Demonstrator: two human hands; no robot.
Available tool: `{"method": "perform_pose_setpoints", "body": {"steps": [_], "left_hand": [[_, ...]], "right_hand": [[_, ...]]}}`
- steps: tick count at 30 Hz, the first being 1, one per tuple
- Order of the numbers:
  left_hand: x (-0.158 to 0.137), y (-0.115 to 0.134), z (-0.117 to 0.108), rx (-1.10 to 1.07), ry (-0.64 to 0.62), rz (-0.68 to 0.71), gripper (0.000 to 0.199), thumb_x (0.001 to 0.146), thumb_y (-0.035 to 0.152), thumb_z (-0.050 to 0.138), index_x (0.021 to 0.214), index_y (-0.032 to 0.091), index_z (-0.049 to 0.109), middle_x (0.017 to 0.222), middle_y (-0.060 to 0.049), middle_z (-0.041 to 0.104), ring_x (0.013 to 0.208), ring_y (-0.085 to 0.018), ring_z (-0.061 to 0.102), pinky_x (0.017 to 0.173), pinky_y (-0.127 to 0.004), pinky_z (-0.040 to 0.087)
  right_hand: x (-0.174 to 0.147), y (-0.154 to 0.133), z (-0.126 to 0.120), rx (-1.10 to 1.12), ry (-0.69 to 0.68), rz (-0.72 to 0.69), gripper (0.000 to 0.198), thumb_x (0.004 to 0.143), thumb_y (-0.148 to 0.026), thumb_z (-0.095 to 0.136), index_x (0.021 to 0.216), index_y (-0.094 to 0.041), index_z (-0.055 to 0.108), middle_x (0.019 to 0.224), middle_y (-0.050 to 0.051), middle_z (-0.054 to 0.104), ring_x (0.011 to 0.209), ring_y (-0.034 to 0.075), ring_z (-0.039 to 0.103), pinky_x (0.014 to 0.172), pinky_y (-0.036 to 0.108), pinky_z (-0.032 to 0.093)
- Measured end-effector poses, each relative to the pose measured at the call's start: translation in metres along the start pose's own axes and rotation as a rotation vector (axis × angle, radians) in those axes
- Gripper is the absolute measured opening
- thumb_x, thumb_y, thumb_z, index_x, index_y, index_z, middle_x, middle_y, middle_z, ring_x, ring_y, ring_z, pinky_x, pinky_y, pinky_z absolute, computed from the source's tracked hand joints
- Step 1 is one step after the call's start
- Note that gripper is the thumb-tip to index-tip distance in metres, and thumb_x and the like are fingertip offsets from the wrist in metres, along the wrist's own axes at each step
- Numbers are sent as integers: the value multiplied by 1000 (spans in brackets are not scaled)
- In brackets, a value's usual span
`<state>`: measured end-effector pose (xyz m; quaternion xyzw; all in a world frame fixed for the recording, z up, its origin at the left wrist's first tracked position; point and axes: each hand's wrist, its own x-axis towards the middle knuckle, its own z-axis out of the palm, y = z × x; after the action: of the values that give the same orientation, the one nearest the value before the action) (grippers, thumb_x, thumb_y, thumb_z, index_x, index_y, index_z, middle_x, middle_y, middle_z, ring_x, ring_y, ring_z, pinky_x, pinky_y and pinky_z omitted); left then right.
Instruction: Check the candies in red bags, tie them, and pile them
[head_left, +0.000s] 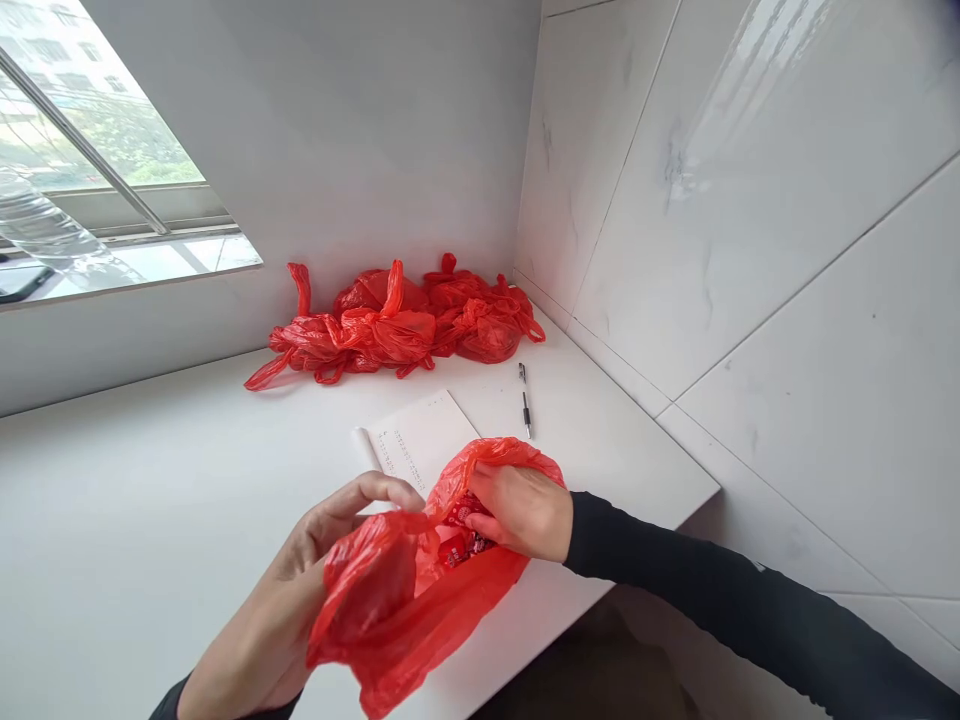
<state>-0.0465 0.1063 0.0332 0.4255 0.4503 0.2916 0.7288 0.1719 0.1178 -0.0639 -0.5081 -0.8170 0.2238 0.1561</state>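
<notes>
A thin red plastic bag is spread open near the table's front edge. My left hand is closed on the left side of the bag's mouth, with the thumb partly behind the plastic. My right hand reaches into the opening from the right. Its fingers are closed about a small red-wrapped candy with a pale printed pattern; the fingertips are partly hidden. Beneath it in the bag lie more shiny wrapped candies, red and dark.
Several knotted red plastic bags are heaped against the back wall. An open notebook with handwriting lies just beyond the bag, and a black pen rests right of it. A clear plastic bottle lies on the windowsill. Tiled wall borders the right.
</notes>
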Motion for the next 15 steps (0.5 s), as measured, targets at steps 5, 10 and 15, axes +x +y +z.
{"method": "perform_pose_setpoints", "body": {"steps": [5, 10, 15], "left_hand": [[0, -7, -6, 72, -164, -23, 35, 74, 56, 78, 81, 24, 65, 53, 1, 57, 45, -8, 36, 45, -19, 30], [0, -8, -7, 50, -159, -9, 33, 74, 54, 80, 79, 24, 65, 52, 3, 52, 46, -7, 31, 43, -17, 26], [1, -6, -2, 99, -47, 9, 45, 69, 65, 79, 77, 24, 64, 50, 4, 50, 44, -6, 29, 43, -18, 26]], "right_hand": [[-3, -3, -5, 38, 10, -16, 7, 94, -18, 60, 93, -17, 53, 79, 0, 60, 63, 14, 55, 51, 25, 35], [-6, -8, -12, -67, 152, 42, 8, 100, -16, 48, 105, -14, 55, 82, 4, 62, 64, 18, 57, 51, 29, 34], [-13, -6, -16, -110, 69, -76, 10, 92, -7, 57, 95, -16, 60, 87, 2, 64, 66, 16, 58, 53, 28, 37]]}}
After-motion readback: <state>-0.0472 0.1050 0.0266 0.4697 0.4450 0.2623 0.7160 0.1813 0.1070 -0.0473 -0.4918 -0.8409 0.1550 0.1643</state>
